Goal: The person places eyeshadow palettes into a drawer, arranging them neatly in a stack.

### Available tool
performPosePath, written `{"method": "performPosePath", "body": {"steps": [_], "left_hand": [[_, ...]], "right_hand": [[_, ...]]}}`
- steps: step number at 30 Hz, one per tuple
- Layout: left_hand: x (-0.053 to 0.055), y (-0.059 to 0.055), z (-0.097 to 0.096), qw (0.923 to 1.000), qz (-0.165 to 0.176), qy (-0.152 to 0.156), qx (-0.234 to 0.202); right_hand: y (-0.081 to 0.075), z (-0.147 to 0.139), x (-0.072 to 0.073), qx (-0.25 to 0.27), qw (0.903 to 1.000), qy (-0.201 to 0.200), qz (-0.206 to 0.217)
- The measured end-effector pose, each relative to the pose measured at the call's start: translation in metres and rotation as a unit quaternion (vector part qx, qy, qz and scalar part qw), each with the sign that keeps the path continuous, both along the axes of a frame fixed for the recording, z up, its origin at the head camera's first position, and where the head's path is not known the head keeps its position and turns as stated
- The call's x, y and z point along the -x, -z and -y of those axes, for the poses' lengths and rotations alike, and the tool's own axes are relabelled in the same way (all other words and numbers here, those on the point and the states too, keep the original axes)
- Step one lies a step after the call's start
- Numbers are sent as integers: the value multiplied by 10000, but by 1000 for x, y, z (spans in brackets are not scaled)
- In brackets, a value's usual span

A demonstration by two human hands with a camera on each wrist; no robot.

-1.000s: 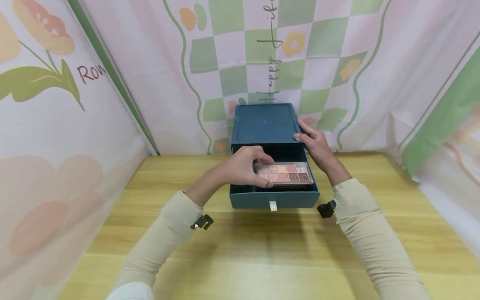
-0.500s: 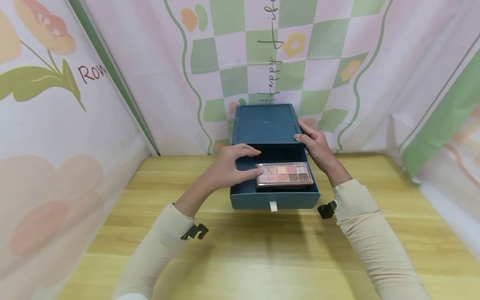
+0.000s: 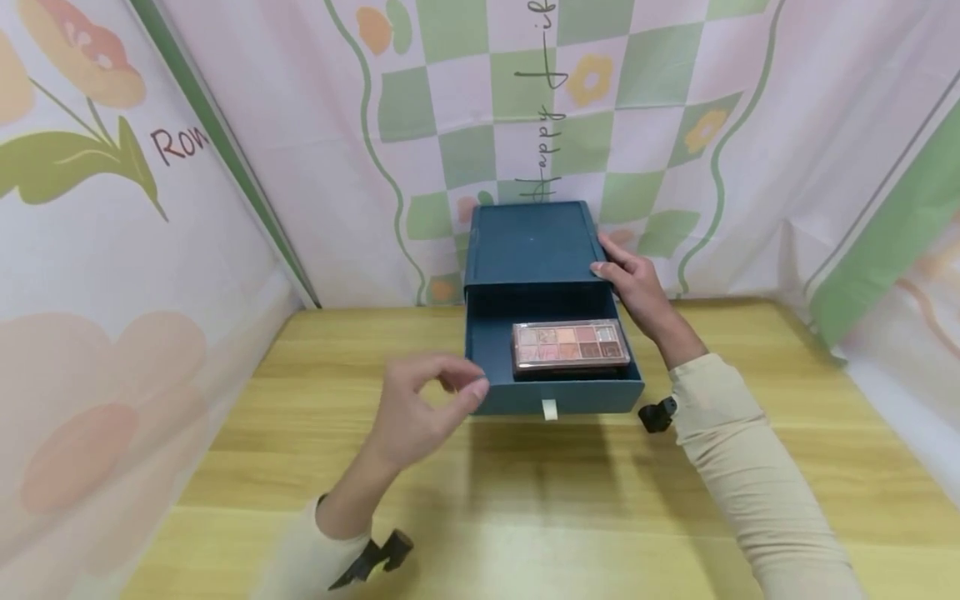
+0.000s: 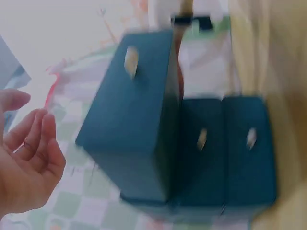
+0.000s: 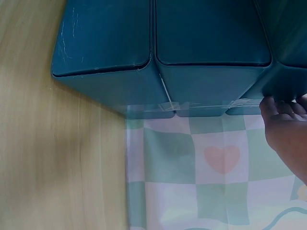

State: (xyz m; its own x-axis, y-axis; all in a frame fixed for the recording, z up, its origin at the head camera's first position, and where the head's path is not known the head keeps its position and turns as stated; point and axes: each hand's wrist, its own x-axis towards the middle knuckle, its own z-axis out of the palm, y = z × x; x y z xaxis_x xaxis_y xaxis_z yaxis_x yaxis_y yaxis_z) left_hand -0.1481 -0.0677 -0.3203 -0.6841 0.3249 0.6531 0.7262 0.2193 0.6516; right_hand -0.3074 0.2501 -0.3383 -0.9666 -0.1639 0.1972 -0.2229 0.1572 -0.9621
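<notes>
A dark blue drawer cabinet point(image 3: 532, 242) stands at the back of the table, its top drawer point(image 3: 558, 398) pulled out. An eyeshadow palette point(image 3: 570, 344) with a clear lid lies at the right side inside that drawer. My left hand point(image 3: 408, 408) is just off the drawer's front left corner, holding nothing. Its fingers are loosely bent in the left wrist view, with the thumb apart. My right hand point(image 3: 637, 287) rests against the cabinet's right side, thumb at the top edge. Several fingertips touch the side wall in the right wrist view.
Two shut drawers point(image 4: 201, 143) sit below the pulled-out one, each with a pale tab. A wooden table point(image 3: 525, 517) lies under the cabinet. Patterned cloth point(image 3: 450, 100) hangs close behind and at both sides.
My left hand let go of the palette and moved left and toward me, out of the drawer. The palette stays in the drawer. My right hand keeps its place on the cabinet.
</notes>
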Motion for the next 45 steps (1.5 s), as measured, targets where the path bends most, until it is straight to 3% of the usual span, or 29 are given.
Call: {"method": "performPosePath", "body": {"steps": [2,4,7,10,12,16,24,29,37,45], "left_hand": [[-10,8,-5,9970,601,475,-62],[-15,17,-13,9865,1331,956,-55],[-15,32,-27,9595,2377,1509,73],[-11,50,-42,9310,3130,1870,157],[-9,60,-52,9126,3580,1967,161],[-6,75,-69,8896,4159,1884,-101],[-4,75,-88,8562,4747,1578,-1290],[-6,75,-94,8607,4562,1459,-1725],[-9,71,-99,8693,4392,1266,-1881],[1,68,-99,8837,4124,1079,-1935]], "right_hand": [[0,-1,0,-88,9999,52,16],[0,-3,-1,-191,9997,125,33],[-1,-4,-2,-260,9995,196,58],[-2,-4,-1,-223,9996,153,60],[-2,-3,-1,-194,9997,118,63],[-2,0,-1,-204,9997,124,65],[0,0,-1,-184,9997,153,-6],[1,0,-1,-189,9996,199,-4],[1,0,-1,14,9999,120,8],[1,-1,0,-37,9999,150,-13]]}}
